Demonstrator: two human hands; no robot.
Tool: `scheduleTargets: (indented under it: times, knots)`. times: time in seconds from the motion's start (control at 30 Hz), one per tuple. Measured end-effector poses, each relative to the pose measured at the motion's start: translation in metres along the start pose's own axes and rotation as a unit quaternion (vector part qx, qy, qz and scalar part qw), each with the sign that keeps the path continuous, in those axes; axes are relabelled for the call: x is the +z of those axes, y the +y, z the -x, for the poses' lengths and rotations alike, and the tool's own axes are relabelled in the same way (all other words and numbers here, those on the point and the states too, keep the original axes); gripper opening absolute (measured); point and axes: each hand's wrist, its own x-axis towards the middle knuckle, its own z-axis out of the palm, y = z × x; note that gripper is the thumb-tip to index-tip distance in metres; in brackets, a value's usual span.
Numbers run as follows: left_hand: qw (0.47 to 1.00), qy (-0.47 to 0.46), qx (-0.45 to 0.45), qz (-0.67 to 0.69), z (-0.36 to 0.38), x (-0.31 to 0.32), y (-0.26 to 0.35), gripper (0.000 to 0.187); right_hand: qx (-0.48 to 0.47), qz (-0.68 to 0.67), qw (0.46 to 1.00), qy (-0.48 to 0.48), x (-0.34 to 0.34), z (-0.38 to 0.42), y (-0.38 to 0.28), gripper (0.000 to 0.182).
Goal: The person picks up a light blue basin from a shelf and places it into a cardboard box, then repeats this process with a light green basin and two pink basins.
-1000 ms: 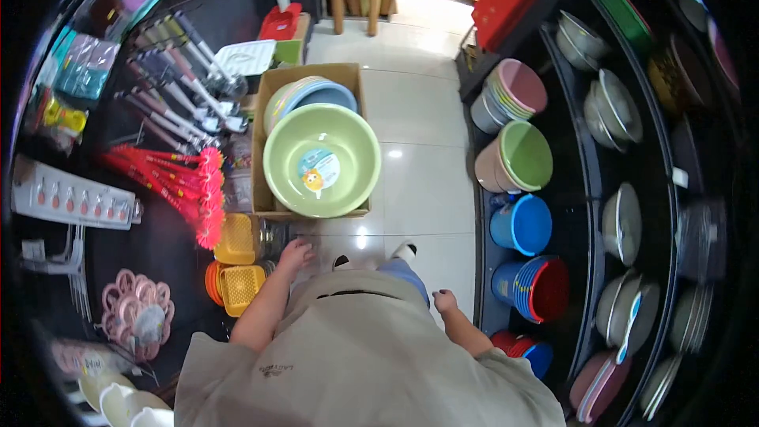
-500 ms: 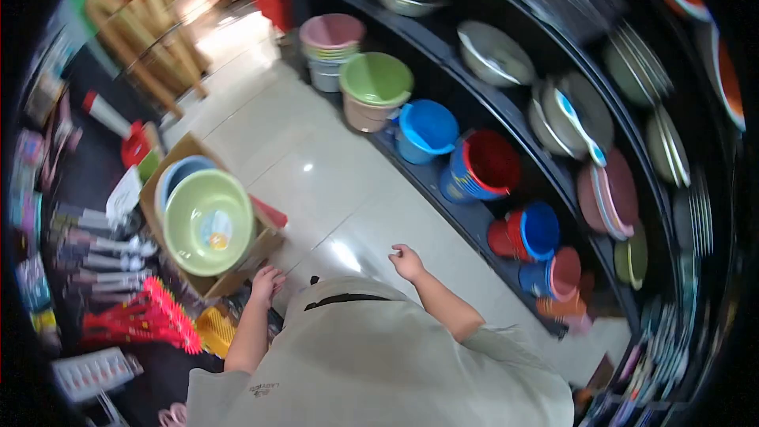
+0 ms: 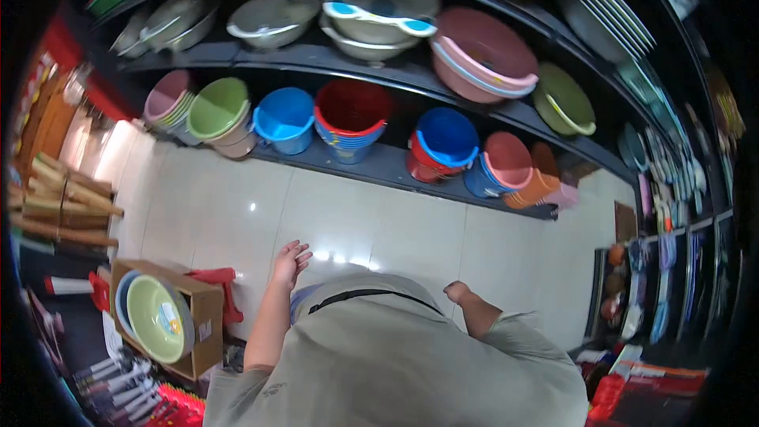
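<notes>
My left hand [image 3: 291, 262] is raised over the tiled floor with its fingers apart and nothing in it. To the right, my right hand [image 3: 456, 292] hangs beside my body, its fingers small and curled, and I cannot make out whether they hold anything. Neither hand touches the goods around. Left of my left hand, a cardboard box [image 3: 207, 330] holds a green basin [image 3: 155, 318] and a blue one behind it. A red item [image 3: 228, 294] sticks out beside the box.
A dark shelf [image 3: 316, 61] with basins runs across the front. Stacked buckets, among them a blue bucket [image 3: 285, 120] and a green bucket [image 3: 217, 107], line its bottom level. Wooden pieces [image 3: 63, 198] stand at the left, packaged goods at the right.
The view has turned to the right, so the shelf now lies across the front and the box sits lower left. My left hand is raised further forward; my right hand is nearer my body.
</notes>
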Motion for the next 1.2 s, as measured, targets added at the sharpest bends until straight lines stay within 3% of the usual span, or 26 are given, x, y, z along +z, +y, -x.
scheduleTargets:
  times: [0.1,0.27,0.3,0.33,0.4,0.53,0.6,0.63,0.67,0.7,0.83,0.9,0.93,1.0,1.07,1.13,1.17,1.2]
  knots:
    - [0.998,-0.025,-0.040,-0.039,-0.016,0.058,-0.010,0.036,0.009,-0.145,0.988,0.050,0.010,-0.007,0.042,0.040]
    - [0.990,-0.073,-0.068,-0.100,-0.046,0.127,0.004,0.034,0.016,-0.339,0.937,0.080,0.045,-0.015,0.032,0.041]
    - [0.987,-0.087,-0.065,-0.121,-0.051,0.141,0.010,0.033,-0.108,-0.263,0.952,0.109,0.072,-0.029,0.045,0.047]
    - [0.983,-0.102,-0.060,-0.139,-0.058,0.155,0.015,0.031,-0.100,-0.277,0.949,0.113,0.077,-0.027,0.042,0.047]
    - [0.974,-0.125,-0.068,-0.179,-0.072,0.183,0.020,0.031,0.021,-0.359,0.929,0.082,0.087,-0.022,0.034,0.049]
    - [0.951,-0.182,-0.081,-0.236,-0.104,0.248,0.026,0.029,0.028,-0.457,0.889,0.022,0.087,0.009,0.047,0.052]
    - [0.943,-0.203,-0.088,-0.249,-0.118,0.282,0.028,0.029,0.125,-0.455,0.880,0.053,0.079,0.029,0.052,0.051]
    - [0.935,-0.225,-0.093,-0.260,-0.124,0.301,0.028,0.029,0.132,-0.459,0.877,0.057,0.088,0.023,0.066,0.051]
    - [0.925,-0.247,-0.099,-0.270,-0.131,0.319,0.028,0.030,0.024,-0.269,0.961,0.067,0.096,0.019,0.081,0.049]
    - [0.922,-0.254,-0.102,-0.275,-0.138,0.337,0.028,0.030,-0.084,-0.063,0.992,0.071,0.096,0.017,0.088,0.048]
    - [0.892,-0.308,-0.108,-0.311,-0.165,0.409,0.034,0.036,-0.031,-0.119,0.992,0.039,0.075,0.002,0.102,0.049]
    - [0.874,-0.346,-0.111,-0.323,-0.179,0.447,0.041,0.037,0.050,-0.404,0.908,0.097,0.058,-0.006,0.099,0.049]
    - [0.872,-0.350,-0.110,-0.325,-0.184,0.464,0.046,0.037,0.052,-0.407,0.907,0.100,0.042,-0.010,0.097,0.049]
    - [0.854,-0.388,-0.094,-0.335,-0.195,0.499,0.054,0.038,0.151,-0.480,0.855,0.129,0.002,-0.020,0.089,0.046]
    - [0.840,-0.414,-0.087,-0.340,-0.210,0.526,0.061,0.039,0.175,-0.471,0.851,0.154,-0.050,-0.029,0.080,0.041]
    - [0.824,-0.428,-0.087,-0.361,-0.209,0.556,0.075,0.033,0.211,-0.529,0.807,0.159,-0.099,-0.036,0.074,0.043]
    - [0.820,-0.431,-0.088,-0.366,-0.211,0.568,0.081,0.033,0.014,-0.285,0.937,0.199,-0.071,-0.077,0.102,0.045]
    - [0.818,-0.442,-0.085,-0.358,-0.212,0.581,0.087,0.034,0.017,-0.291,0.935,0.200,-0.080,-0.089,0.102,0.045]
